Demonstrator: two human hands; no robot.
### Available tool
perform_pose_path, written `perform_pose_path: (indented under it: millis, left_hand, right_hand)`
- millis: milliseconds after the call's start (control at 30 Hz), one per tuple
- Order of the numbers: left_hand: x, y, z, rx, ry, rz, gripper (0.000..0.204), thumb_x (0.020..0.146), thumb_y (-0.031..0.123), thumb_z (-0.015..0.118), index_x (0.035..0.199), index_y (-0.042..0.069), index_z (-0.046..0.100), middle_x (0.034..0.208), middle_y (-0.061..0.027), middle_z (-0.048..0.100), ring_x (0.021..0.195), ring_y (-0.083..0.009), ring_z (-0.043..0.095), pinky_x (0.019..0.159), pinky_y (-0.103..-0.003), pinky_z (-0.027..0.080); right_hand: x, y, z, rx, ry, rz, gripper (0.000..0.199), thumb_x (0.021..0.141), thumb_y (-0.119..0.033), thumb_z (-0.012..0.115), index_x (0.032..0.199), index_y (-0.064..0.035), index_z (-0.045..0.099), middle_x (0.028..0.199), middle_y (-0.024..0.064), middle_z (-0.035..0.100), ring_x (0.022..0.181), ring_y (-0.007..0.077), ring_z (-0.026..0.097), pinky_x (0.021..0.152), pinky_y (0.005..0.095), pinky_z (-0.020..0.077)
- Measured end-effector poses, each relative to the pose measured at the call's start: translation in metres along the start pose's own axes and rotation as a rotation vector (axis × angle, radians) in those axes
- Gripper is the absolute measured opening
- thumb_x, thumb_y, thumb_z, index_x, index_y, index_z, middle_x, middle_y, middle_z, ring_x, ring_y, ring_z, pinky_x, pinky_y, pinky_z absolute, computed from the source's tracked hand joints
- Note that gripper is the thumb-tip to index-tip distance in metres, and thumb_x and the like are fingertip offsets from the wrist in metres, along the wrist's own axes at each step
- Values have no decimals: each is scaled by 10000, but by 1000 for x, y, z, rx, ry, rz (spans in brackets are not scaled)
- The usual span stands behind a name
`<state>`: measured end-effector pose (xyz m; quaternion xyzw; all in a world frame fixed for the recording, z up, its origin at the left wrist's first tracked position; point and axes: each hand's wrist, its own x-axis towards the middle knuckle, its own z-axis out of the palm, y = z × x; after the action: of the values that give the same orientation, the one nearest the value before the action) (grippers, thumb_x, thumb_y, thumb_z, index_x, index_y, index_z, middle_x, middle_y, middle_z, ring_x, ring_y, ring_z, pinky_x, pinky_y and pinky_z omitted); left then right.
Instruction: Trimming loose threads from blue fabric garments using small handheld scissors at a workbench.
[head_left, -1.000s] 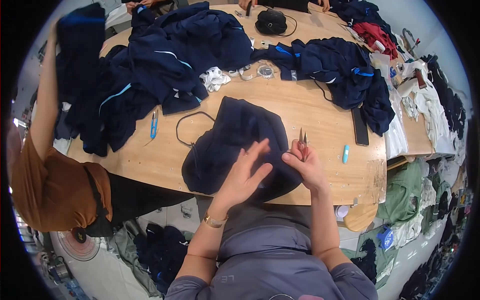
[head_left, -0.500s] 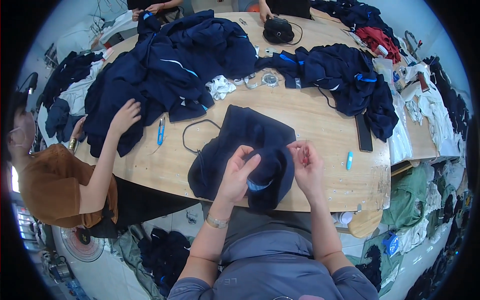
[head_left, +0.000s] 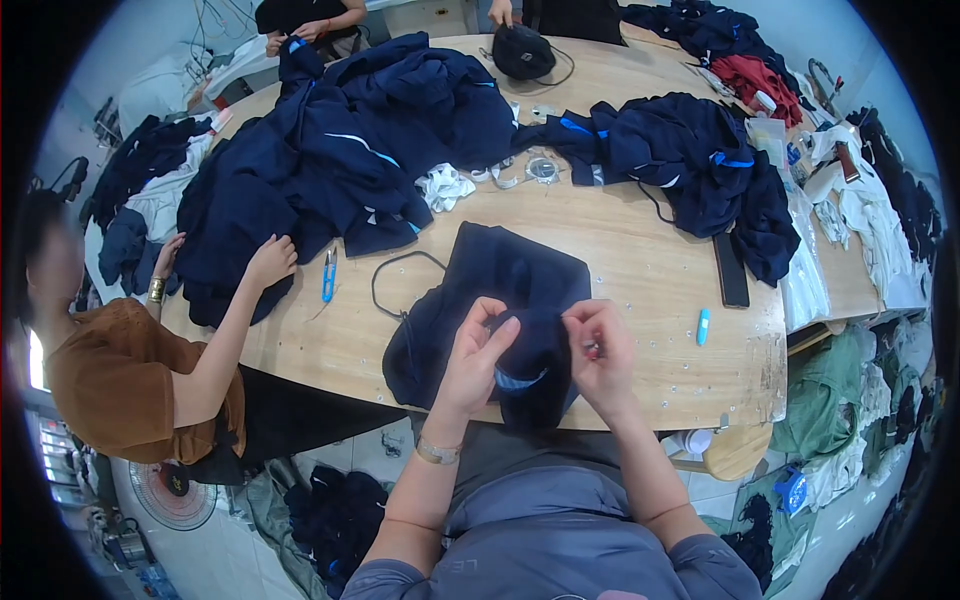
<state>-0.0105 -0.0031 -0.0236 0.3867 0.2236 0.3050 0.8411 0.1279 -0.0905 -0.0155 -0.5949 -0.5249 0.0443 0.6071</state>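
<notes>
Both hands pinch the same dark navy garment [head_left: 500, 290] at the near table edge. Left hand [head_left: 478, 345] closed on a fold of the fabric, thumb and fingers bunching it up, gold bracelet at the wrist. Right hand [head_left: 598, 345] closed too, fingers curled on the cloth just beside the left hand; something small may be tucked inside the fist, can't tell what. Garment lies spread on the wooden table [head_left: 640, 270], lower part lifted between the hands and hanging over the edge, a light blue trim strip showing near the fold. Black drawcord [head_left: 392, 270] loops out from its left side onto the wood.

Small light blue marker-like item [head_left: 702, 326] sits right of the hands, well apart. Black flat rectangular object [head_left: 730, 270] beyond it. Blue thread snips [head_left: 328, 275] lie left of the garment. Big pile of navy garments [head_left: 340, 150] across the far left of the table, a smaller pile [head_left: 680, 150] far right. Another person in a brown top [head_left: 120, 380] sits at the left, one hand [head_left: 270, 260] resting on the big pile.
</notes>
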Motion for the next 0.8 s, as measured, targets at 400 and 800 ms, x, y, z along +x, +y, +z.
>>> perform_pose_path:
  millis: [400, 800]
  left_hand:
    - [6, -2, -8, -93, 94, -28, 107, 918, 103, 535, 1018, 79, 506, 932, 17, 537, 895, -45, 490, 824, -191, 363]
    - [2, 4, 2, -31, 91, -13, 115, 917, 108, 535, 1018, 71, 494, 938, 12, 523, 895, -49, 481, 828, -199, 363]
  right_hand:
    - [-13, 3, -19, -187, -203, 218, 306, 839, -275, 650, 760, -53, 455, 587, 61, 498, 483, 206, 508, 457, 295, 386]
    - [-3, -1, -17, -508, -316, 3, 278, 772, -242, 694, 733, -56, 492, 642, 79, 518, 509, 252, 533, 460, 337, 397]
